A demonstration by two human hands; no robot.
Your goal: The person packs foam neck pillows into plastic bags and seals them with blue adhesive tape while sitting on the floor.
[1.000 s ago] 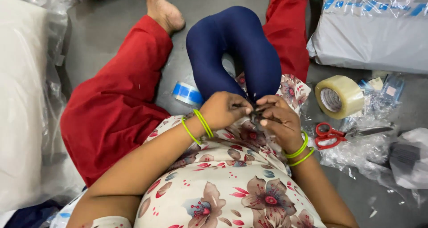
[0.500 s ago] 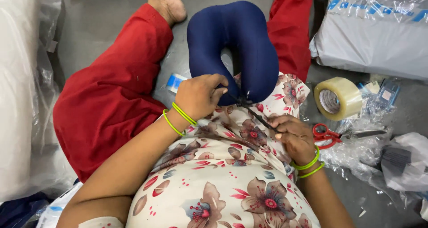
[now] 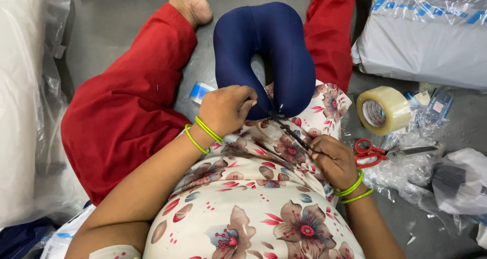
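Observation:
A navy blue U-shaped neck pillow lies on my lap between my red-trousered legs. My left hand grips the end of the pillow's left arm. A thin dark cord runs from the pillow's two ends down to my right hand, which pinches it taut over my flowered top. Both wrists wear green bangles.
A roll of clear packing tape and red-handled scissors lie on the grey floor at my right, among clear plastic wrap. A large grey plastic bag sits at top right; white bagged bundles line the left. A small blue-white label lies by my thigh.
My right hand has pulled away from the pillow's ends, down and to the right, drawing the cord out. My left hand stayed on the pillow.

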